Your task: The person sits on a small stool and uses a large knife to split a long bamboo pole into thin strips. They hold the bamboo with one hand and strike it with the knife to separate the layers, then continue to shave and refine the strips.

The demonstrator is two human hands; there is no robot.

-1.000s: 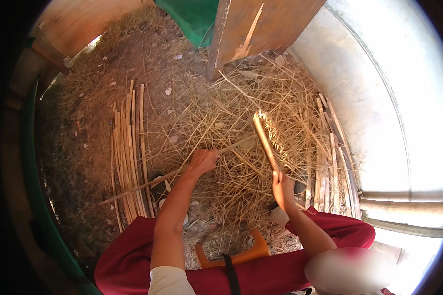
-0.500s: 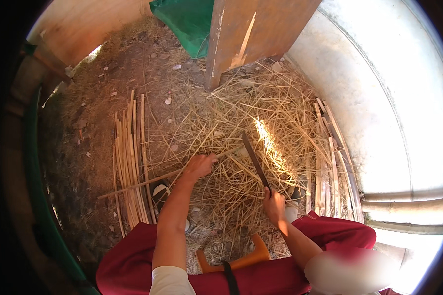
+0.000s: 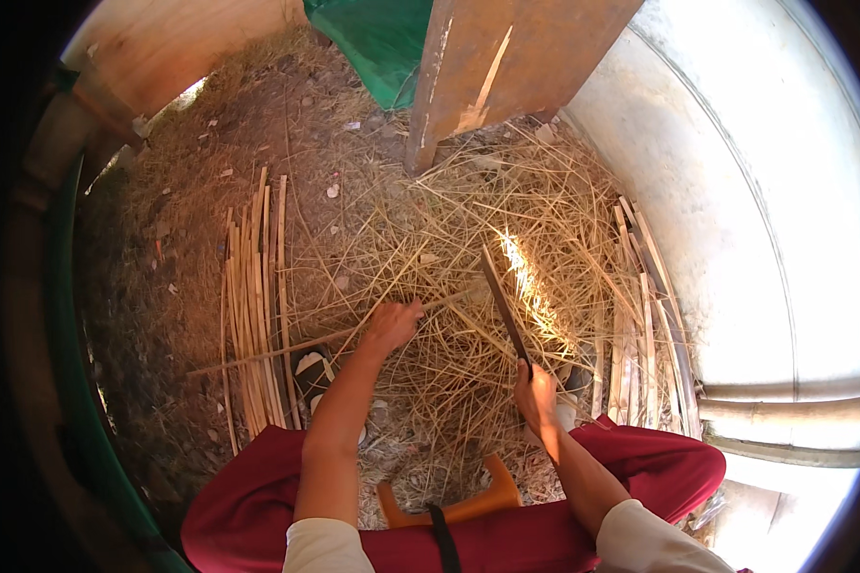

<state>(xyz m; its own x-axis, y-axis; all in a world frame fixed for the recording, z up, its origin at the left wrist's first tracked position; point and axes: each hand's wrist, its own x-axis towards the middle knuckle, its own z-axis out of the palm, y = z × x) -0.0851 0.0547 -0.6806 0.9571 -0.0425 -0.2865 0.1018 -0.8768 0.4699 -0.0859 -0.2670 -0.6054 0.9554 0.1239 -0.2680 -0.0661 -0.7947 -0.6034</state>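
My left hand [image 3: 395, 325] is closed around a long thin bamboo strip [image 3: 301, 348], which slants from the left side of the floor up toward the middle. In my right hand [image 3: 535, 390] is the handle of a long dark-bladed knife [image 3: 503, 304]. Its blade points up and away, tilted a little to the left, near the strip's far end. I cannot tell whether blade and strip touch. Under both lies a thick litter of pale bamboo shavings [image 3: 440, 382].
Bundles of split bamboo strips lie at left [image 3: 258, 315] and right [image 3: 631, 363]. A brown wooden panel [image 3: 516, 67] stands ahead beside green sheeting [image 3: 377, 48]. A pale curved wall [image 3: 717, 191] closes the right side. An orange stool [image 3: 492, 495] is close in front of me.
The knife's blade has swung slightly up and to the right, away from the strip. My left hand keeps its grip on the strip, almost in place. The whole view has shifted a little.
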